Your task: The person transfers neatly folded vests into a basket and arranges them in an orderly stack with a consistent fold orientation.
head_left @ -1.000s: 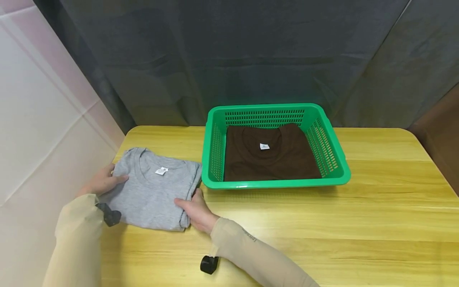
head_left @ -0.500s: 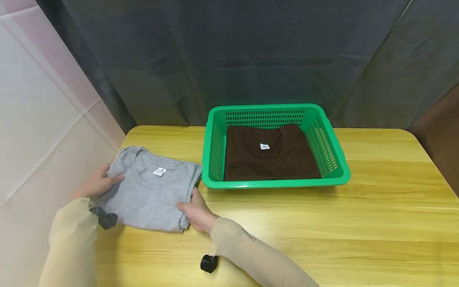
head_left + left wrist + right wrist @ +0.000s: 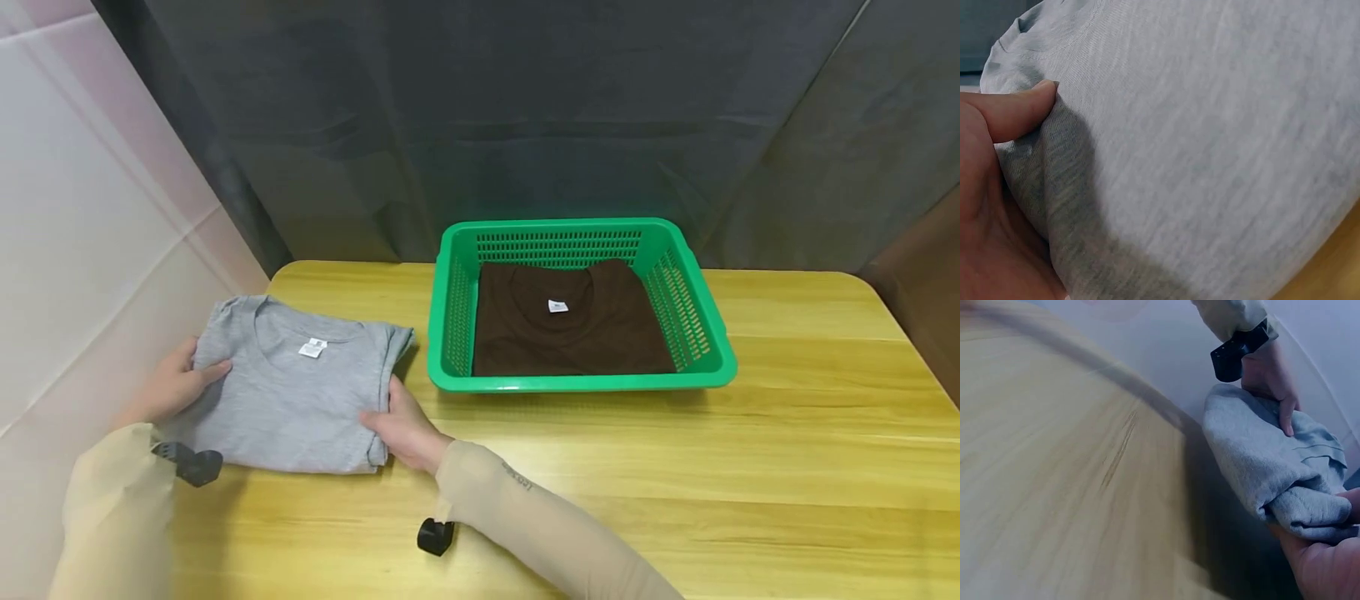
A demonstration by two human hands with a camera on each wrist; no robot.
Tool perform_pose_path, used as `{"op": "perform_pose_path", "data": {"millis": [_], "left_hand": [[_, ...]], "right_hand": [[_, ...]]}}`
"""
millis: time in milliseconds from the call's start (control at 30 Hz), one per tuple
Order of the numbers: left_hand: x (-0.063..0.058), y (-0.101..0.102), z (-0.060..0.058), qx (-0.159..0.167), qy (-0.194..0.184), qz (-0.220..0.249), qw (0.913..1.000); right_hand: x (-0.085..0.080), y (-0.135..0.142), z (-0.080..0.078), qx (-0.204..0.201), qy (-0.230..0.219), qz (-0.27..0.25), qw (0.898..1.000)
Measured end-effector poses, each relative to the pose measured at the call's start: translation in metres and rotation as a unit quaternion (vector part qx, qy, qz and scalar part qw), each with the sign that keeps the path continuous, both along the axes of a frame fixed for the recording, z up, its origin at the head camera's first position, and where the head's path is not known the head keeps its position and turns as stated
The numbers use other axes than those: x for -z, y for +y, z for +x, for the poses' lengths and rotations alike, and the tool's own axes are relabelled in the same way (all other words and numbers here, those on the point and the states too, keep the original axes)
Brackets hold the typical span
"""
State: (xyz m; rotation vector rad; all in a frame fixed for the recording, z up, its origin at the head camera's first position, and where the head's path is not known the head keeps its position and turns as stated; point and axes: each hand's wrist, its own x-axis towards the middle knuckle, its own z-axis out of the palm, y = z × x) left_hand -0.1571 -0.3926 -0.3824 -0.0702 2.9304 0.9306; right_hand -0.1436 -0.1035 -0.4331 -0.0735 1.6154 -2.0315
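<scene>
A folded grey T-shirt [image 3: 292, 392] with a white neck label is held between both hands at the left of the table. My left hand [image 3: 168, 385] grips its left edge, thumb on top and fingers underneath. On the opposite edge my right hand [image 3: 405, 425] pinches the folded layers, thumb above. In the right wrist view the T-shirt [image 3: 1260, 456] hangs over the table with a shadow beneath it. The left wrist view shows the thumb [image 3: 1019, 112] pressing into the grey cloth, the fingers hidden below. A folded brown T-shirt [image 3: 570, 333] lies inside the green basket [image 3: 581, 384].
The basket stands at the back middle of the wooden table [image 3: 795, 417], right of the grey T-shirt. A white sheet [image 3: 105, 233] borders the left side, close to the left hand. A dark curtain [image 3: 480, 117] hangs behind the table.
Both hands have carried the grey T-shirt a little to the left and up, away from the basket. A gap now shows between the T-shirt and the basket's rim. The brown T-shirt stays put.
</scene>
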Motion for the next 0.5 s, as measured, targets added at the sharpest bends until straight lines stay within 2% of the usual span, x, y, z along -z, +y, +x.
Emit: {"op": "perform_pose_path", "data": {"millis": [200,300,400,500], "left_hand": [[-0.012,-0.002,0.005,-0.01,0.006,0.007,0.9999],[-0.019,0.0,0.004,-0.01,0.041,-0.001,0.9991],[-0.025,0.0,0.004,-0.013,0.081,0.021,0.9964],[-0.034,0.004,0.003,-0.02,0.087,0.044,0.995]], "right_hand": [[-0.013,0.001,-0.001,-0.018,0.055,0.018,0.998],[-0.022,0.004,-0.002,-0.021,0.081,0.022,0.996],[-0.031,0.008,-0.004,-0.028,0.112,0.029,0.993],[-0.041,0.015,-0.009,-0.032,0.131,0.028,0.99]]}}
